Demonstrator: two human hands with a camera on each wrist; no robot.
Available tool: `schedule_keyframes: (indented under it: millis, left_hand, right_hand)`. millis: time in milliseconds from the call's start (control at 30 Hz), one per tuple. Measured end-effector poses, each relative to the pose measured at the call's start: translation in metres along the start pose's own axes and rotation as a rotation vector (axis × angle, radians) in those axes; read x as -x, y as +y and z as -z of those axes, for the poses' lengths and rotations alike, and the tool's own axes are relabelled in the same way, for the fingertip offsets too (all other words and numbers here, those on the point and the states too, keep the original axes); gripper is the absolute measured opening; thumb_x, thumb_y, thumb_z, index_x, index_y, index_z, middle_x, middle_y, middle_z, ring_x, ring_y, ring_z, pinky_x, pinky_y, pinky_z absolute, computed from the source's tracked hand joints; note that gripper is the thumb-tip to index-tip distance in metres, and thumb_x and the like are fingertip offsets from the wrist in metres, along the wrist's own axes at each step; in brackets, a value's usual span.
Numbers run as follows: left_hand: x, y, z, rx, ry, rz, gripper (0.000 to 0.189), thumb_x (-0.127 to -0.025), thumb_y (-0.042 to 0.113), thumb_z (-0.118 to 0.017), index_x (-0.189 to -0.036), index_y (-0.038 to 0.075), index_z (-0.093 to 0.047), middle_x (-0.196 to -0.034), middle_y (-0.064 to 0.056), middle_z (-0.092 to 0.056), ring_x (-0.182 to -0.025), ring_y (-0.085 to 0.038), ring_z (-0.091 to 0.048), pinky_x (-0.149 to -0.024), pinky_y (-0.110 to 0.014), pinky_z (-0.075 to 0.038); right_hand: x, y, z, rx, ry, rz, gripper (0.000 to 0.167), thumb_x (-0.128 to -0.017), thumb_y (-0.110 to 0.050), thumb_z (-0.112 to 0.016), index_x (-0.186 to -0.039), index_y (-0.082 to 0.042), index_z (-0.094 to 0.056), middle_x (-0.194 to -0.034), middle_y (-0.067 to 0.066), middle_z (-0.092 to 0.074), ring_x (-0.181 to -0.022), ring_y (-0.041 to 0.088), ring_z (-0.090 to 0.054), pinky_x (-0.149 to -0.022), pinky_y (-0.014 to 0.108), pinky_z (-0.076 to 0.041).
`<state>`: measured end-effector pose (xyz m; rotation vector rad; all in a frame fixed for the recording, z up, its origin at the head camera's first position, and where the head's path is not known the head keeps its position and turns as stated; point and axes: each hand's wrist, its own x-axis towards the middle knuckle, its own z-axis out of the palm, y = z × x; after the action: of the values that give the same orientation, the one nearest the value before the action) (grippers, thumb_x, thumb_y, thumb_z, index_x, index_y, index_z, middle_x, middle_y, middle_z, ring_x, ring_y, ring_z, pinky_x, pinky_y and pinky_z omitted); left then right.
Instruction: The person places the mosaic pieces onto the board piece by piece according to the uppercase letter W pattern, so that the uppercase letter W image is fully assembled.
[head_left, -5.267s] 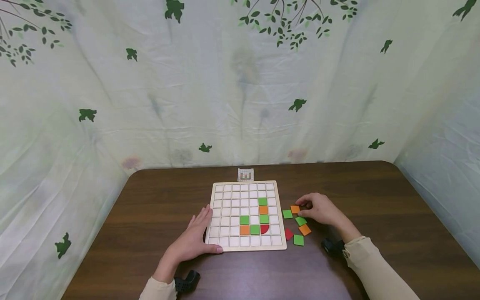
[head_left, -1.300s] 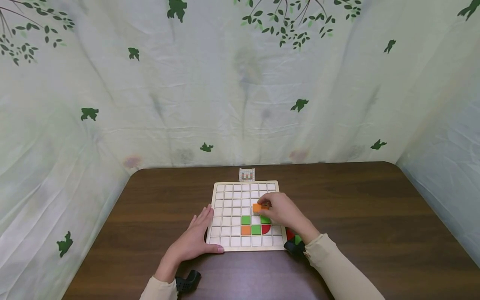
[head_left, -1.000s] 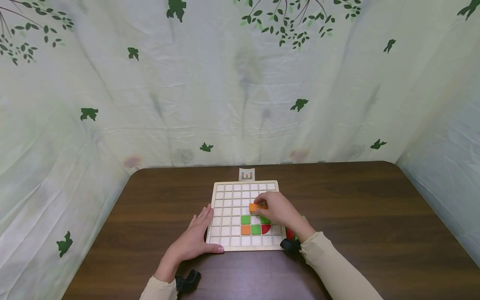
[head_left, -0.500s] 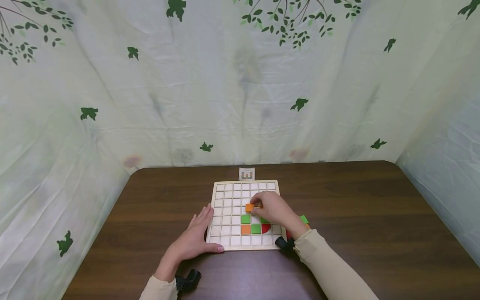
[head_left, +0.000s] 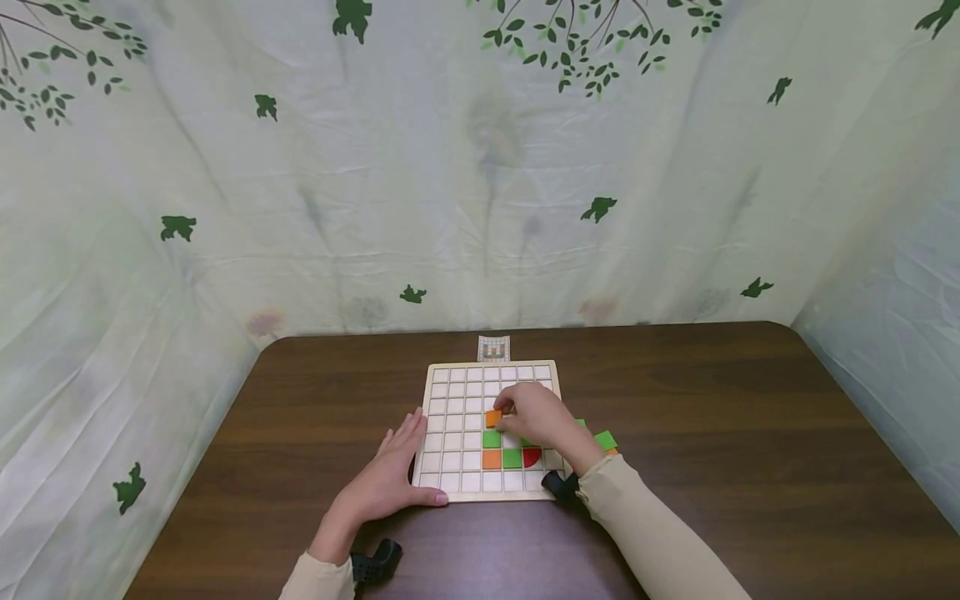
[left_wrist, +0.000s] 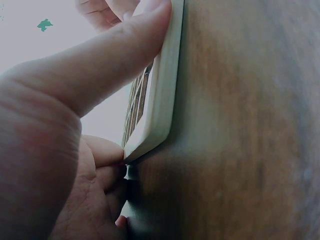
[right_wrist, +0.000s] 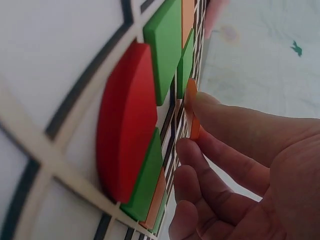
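My right hand (head_left: 542,415) pinches an orange square tile (head_left: 492,419) between thumb and index finger over the gridded board (head_left: 456,422). In the right wrist view that tile (right_wrist: 195,128) stands close at the grid, beyond a green one. Fingers straight, my left hand (head_left: 386,477) rests along the board's left edge, its thumb (left_wrist: 135,37) on the near corner. Set in the board are a green tile (head_left: 491,439), an orange tile (head_left: 491,459), another green tile (head_left: 512,458) and a red quarter-round piece (head_left: 531,457). My right hand partly covers tiles farther right.
Behind the board lies a small printed card (head_left: 493,348). Loose tiles lie right of the board, among them a green one (head_left: 606,439), partly hidden by my right forearm. The brown table (head_left: 690,400) meets a leaf-patterned curtain (head_left: 480,208) at the back.
My right hand picked up the orange tile from the loose ones on the right and carried it left over the board, lowering it behind the green tile. My left hand stays put.
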<state>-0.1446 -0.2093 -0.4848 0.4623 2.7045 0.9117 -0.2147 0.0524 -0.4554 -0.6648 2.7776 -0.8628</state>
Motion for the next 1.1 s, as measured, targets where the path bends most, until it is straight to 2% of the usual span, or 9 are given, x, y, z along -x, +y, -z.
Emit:
schedule_keyframes:
  millis: [300,700,1100]
  left_hand:
    - [0.0011,-0.0010,-0.0004,0.011,-0.001,0.000,0.125,-0.073,0.054,-0.085,-0.158,-0.005,-0.015,-0.167,-0.016,-0.006,-0.154,-0.034,-0.003,-0.121,-0.058,-0.004]
    - [0.0004,-0.0012,-0.0002,0.015,-0.003,0.001,0.126,-0.073,0.055,-0.085,-0.158,-0.004,-0.014,-0.167,-0.016,-0.005,-0.154,-0.034,-0.003,-0.121,-0.058,-0.004]
    - [0.0001,-0.0011,-0.0002,0.009,-0.001,-0.006,0.125,-0.073,0.055,-0.085,-0.158,-0.004,-0.014,-0.167,-0.016,-0.005,-0.154,-0.034,-0.003,-0.121,-0.057,-0.005]
  right_hand:
    - [-0.0014,-0.0023,-0.0018,0.014,-0.022,0.005,0.018,-0.087,-0.018,-0.079,-0.103,-0.011,-0.076,-0.092,-0.002,-0.070,-0.086,0.014,-0.062,-0.080,0.034,-0.053]
    - [-0.0031,-0.0020,-0.0042,0.045,-0.002,0.013,0.018,-0.085,-0.019,-0.080,-0.102,-0.011,-0.077,-0.093,-0.002,-0.070,-0.088,0.015,-0.062,-0.080,0.034,-0.053]
    - [0.0035,0.0015,0.0028,-0.008,0.014,0.030,0.024,-0.086,-0.019,-0.080,-0.107,-0.008,-0.076,-0.099,0.000,-0.072,-0.092,0.018,-0.065,-0.083,0.036,-0.053]
